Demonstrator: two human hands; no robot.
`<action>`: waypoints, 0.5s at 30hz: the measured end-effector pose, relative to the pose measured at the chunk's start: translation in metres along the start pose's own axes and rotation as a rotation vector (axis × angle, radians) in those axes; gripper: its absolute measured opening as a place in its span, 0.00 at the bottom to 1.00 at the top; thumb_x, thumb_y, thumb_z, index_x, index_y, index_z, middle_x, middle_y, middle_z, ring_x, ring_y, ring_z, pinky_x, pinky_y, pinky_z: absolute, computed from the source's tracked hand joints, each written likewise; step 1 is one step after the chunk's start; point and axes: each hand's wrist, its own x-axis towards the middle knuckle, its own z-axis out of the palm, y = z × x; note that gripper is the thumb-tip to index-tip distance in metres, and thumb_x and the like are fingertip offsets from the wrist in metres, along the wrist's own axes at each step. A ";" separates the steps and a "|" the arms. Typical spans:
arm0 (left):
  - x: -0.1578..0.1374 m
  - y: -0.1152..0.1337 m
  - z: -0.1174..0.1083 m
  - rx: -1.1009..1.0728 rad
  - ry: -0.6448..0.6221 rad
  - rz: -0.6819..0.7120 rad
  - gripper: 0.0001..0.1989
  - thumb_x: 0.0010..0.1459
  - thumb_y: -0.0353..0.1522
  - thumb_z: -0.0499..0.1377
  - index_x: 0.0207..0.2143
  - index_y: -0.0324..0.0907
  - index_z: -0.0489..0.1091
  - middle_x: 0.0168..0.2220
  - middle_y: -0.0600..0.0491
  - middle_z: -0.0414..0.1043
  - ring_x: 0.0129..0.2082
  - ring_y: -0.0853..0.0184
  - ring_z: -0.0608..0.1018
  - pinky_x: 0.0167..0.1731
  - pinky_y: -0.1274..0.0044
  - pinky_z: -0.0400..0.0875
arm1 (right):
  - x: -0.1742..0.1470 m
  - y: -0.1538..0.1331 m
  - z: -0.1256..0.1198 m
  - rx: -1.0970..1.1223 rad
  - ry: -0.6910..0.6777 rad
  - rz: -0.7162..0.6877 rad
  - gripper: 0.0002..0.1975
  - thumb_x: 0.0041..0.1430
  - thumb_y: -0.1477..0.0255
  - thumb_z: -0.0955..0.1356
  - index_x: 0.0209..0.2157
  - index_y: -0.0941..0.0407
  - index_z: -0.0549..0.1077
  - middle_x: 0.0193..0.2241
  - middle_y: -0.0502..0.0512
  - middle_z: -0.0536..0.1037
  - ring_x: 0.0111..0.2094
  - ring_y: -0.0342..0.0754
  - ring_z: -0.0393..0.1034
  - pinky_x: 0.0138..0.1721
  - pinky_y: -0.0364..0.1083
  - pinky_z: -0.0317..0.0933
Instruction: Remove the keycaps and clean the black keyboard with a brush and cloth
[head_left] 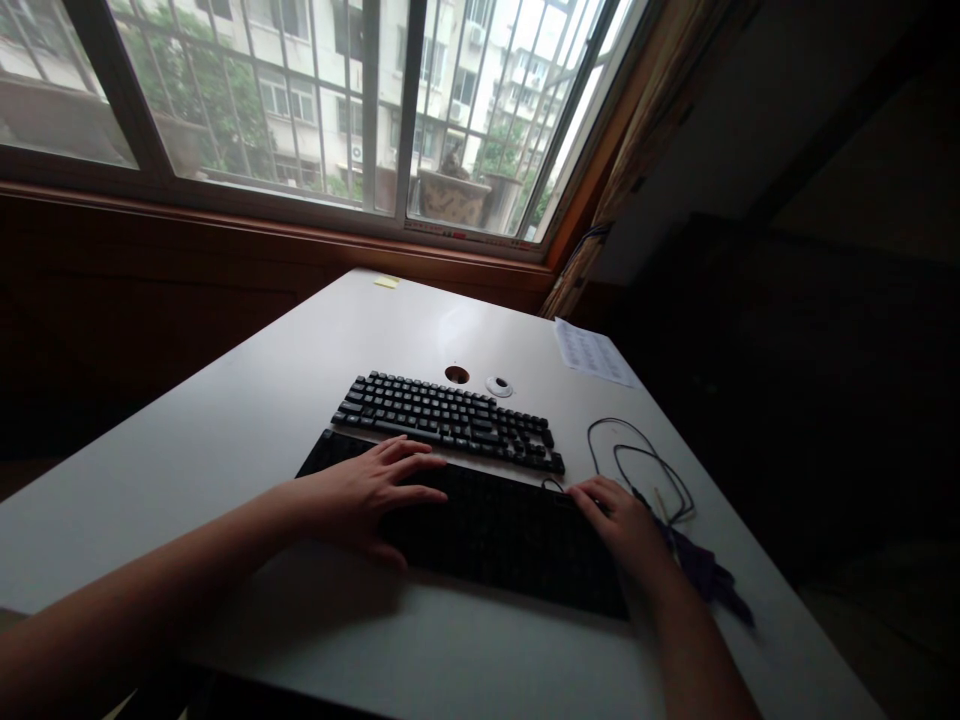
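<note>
A black keyboard body lies on the white table in front of me, its surface dark and its details hard to make out. My left hand rests on its left part with the fingers spread, the thumb by the near edge. At the far right corner, my right hand has its fingertips drawn together on the thin black keyboard cable, which makes a small loop at the far edge. Just behind the body, black keycaps are laid out in keyboard rows, with white tabletop showing between some of them.
On the white table, more black cable curls at the right, near a dark purple cloth. A printed sheet lies at the far right edge. Behind the keycaps are a round hole and a white ring-shaped cover.
</note>
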 end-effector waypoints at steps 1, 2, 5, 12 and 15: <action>0.000 -0.001 -0.003 -0.008 0.035 -0.005 0.40 0.53 0.50 0.69 0.64 0.50 0.63 0.67 0.44 0.60 0.64 0.45 0.62 0.63 0.53 0.60 | 0.000 0.001 0.000 0.000 -0.002 0.002 0.16 0.67 0.60 0.63 0.33 0.52 0.78 0.37 0.56 0.79 0.42 0.54 0.72 0.49 0.51 0.63; 0.000 -0.004 -0.007 -0.017 0.085 -0.019 0.34 0.57 0.48 0.66 0.63 0.49 0.65 0.63 0.44 0.65 0.62 0.48 0.65 0.62 0.56 0.63 | 0.000 0.002 0.000 0.001 -0.004 0.002 0.16 0.67 0.60 0.63 0.34 0.52 0.78 0.37 0.56 0.79 0.43 0.54 0.72 0.49 0.51 0.63; 0.000 -0.018 -0.028 -0.027 0.250 -0.127 0.12 0.68 0.38 0.58 0.50 0.47 0.75 0.47 0.48 0.77 0.48 0.60 0.75 0.51 0.68 0.72 | -0.001 0.005 0.001 0.005 -0.009 0.001 0.16 0.67 0.60 0.63 0.34 0.52 0.78 0.38 0.56 0.79 0.43 0.54 0.73 0.49 0.51 0.63; -0.008 -0.104 -0.084 0.086 0.409 -0.413 0.13 0.64 0.39 0.57 0.37 0.42 0.78 0.35 0.50 0.77 0.33 0.66 0.77 0.37 0.74 0.71 | 0.000 0.003 0.001 0.001 -0.002 -0.005 0.15 0.67 0.60 0.63 0.34 0.52 0.78 0.38 0.56 0.79 0.42 0.54 0.73 0.49 0.51 0.64; -0.006 -0.144 -0.088 0.065 0.293 -0.520 0.15 0.61 0.40 0.58 0.37 0.41 0.80 0.36 0.50 0.77 0.32 0.66 0.78 0.35 0.76 0.71 | 0.000 0.003 0.001 0.003 0.001 -0.003 0.16 0.67 0.59 0.63 0.34 0.52 0.78 0.38 0.56 0.80 0.43 0.55 0.73 0.49 0.52 0.64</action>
